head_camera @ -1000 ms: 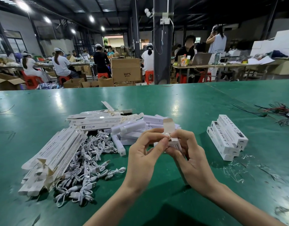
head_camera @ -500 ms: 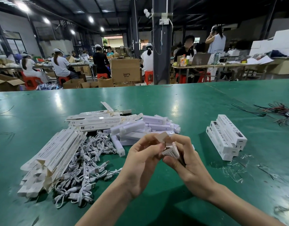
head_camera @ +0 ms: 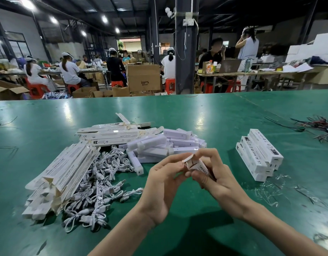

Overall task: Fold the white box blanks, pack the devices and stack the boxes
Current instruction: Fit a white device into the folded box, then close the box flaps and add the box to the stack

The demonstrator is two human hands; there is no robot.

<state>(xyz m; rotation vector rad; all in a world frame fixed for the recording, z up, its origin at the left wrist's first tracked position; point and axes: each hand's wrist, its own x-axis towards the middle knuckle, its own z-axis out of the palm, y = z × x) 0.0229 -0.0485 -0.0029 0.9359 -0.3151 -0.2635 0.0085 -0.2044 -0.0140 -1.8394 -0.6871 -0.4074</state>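
A long white box is held end-on between both hands above the green table. My right hand grips its body. My left hand pinches the end flap, which is bent over the opening. Flat white box blanks lie in a pile at the left, with more blanks behind. White bar-shaped devices are heaped in the middle. Closed boxes form a stack at the right.
A tangle of short white USB cables lies left of my hands. Clear plastic scraps litter the table at the right, and coloured wire ties lie far right. People sit at benches among cardboard cartons beyond the table.
The end flap stood upright a second ago; my left hand has folded it down over the box end. The box has tilted lower between the hands.
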